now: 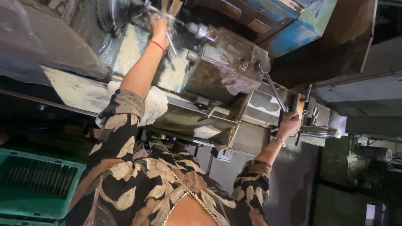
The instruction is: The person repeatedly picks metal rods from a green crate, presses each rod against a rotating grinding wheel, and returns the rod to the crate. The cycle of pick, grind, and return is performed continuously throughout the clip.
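My left hand [158,25], with a red band at the wrist, reaches up to the lathe's chuck [113,12] and is closed around a thin metal bar [171,17] that runs from the chuck toward a chrome-tipped part [200,30]. A short thin rod [170,42] hangs just below the hand. My right hand [289,124], with a thin bracelet, grips a lever [274,90] that comes off the rusty brown carriage block [224,62]. A chrome handle [320,132] sticks out to the right of that hand. Both sleeves carry a dark leaf pattern.
A white cloth [155,104] lies on the machine's bed rail under my left forearm. A metal tray [197,123] hangs below the carriage. A green plastic crate [37,184] stands at the lower left. Blue machine panels [293,25] and dark machinery fill the right side.
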